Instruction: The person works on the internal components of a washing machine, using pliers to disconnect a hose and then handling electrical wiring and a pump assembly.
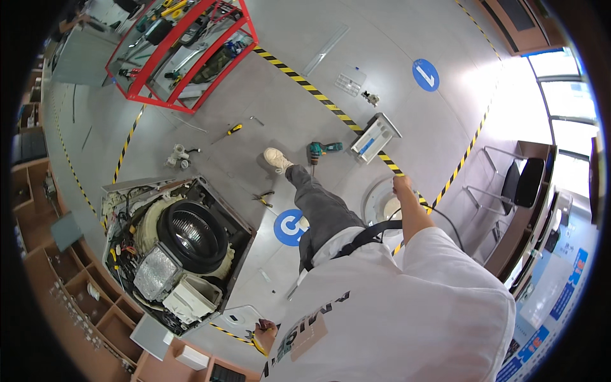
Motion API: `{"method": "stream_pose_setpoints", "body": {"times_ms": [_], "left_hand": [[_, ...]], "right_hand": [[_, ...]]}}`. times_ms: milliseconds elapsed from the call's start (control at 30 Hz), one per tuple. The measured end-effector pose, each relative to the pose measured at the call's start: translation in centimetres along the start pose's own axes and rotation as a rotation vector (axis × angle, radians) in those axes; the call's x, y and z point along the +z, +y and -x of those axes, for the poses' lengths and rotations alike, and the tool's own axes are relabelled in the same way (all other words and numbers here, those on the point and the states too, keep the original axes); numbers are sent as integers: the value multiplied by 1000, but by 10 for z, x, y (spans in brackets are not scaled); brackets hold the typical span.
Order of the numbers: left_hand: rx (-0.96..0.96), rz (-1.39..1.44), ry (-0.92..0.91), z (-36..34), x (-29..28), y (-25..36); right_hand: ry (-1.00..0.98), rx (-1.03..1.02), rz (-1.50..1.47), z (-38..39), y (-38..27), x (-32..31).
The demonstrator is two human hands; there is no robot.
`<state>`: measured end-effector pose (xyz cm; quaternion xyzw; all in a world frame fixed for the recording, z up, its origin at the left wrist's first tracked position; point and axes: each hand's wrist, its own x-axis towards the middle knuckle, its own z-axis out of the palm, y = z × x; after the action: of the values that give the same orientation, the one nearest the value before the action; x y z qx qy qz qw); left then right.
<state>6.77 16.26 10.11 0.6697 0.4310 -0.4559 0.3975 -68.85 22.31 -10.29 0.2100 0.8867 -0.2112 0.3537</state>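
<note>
My left hand (266,333) is low in the picture, beside the opened washing machine, its fingers closed around a yellow-handled tool (259,347). The tool's exact kind is partly hidden. Farther right, my right hand (402,185) is closed like a fist, and I cannot make out anything in it. Just beyond that hand, a round grey ring-shaped part (371,199) lies on the floor, partly covered by my arm. The washing machine (245,232) has its panels off, showing a black rubber door seal (170,239), the drum, wiring and a white plastic housing (191,299).
A green cordless drill (316,150), pliers (263,199), a yellow screwdriver (235,129) and a pump-like part (180,156) lie on the floor. A drawer-like tray (377,137) sits near the striped tape. A red tool cart (180,48) stands far left; a chair (519,183) is right.
</note>
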Motion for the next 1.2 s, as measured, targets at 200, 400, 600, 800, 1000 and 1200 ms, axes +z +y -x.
{"method": "stream_pose_setpoints", "body": {"times_ms": [200, 400, 600, 800, 1000, 1200], "left_hand": [[96, 159, 23, 29, 14, -20], [241, 357, 334, 61, 27, -20], [119, 348, 346, 67, 11, 14], [145, 368, 538, 63, -1, 10], [4, 438, 486, 41, -4, 23], [227, 261, 447, -13, 2, 46]], "right_hand": [[-196, -103, -224, 29, -127, 75], [-420, -364, -298, 90, -340, 134], [-350, -489, -424, 111, -462, 115], [-208, -357, -580, 77, -434, 64], [-84, -114, -603, 37, -313, 1], [-73, -30, -630, 26, -203, -43]]}}
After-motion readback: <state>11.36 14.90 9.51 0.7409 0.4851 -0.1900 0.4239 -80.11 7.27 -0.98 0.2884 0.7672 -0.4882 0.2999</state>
